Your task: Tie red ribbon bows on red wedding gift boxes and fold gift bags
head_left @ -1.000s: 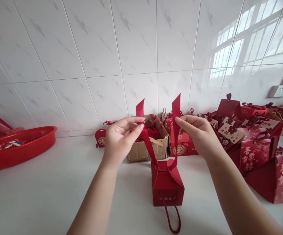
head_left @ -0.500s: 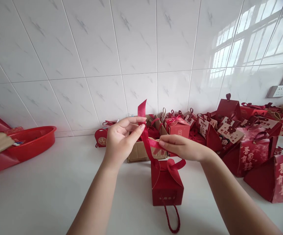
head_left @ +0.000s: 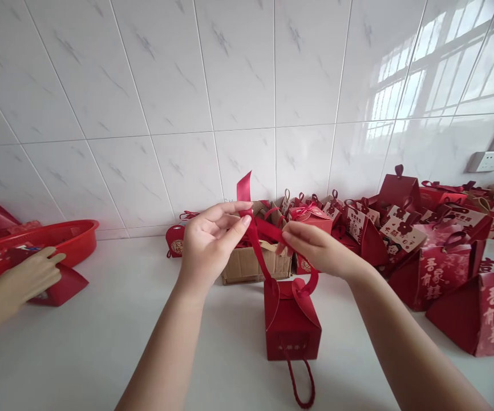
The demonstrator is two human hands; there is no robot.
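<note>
A small red box (head_left: pixel 293 328) stands on the white counter, its rope handle hanging toward me. Red ribbon (head_left: pixel 257 248) rises from the box top. My left hand (head_left: pixel 215 237) pinches one length between thumb and index finger, with its cut end sticking up above the fingers. To the right, my right hand (head_left: pixel 315 246) has its fingers closed on the other length, which stretches across toward my left hand and also loops down to the box's right side. Both hands are above the box.
Behind the box is an open cardboard carton (head_left: pixel 255 265) of red items. Many red gift boxes (head_left: pixel 435 274) crowd the right side. At left, another person's hand (head_left: pixel 28 279) is over a red box by a red plastic basket (head_left: pixel 80 242). A tiled wall (head_left: pixel 247 85) stands behind.
My right hand has shifted slightly, and the ribbon between my hands is now higher and tauter. The other person's hand has moved right, with a dark red box now beneath it.
</note>
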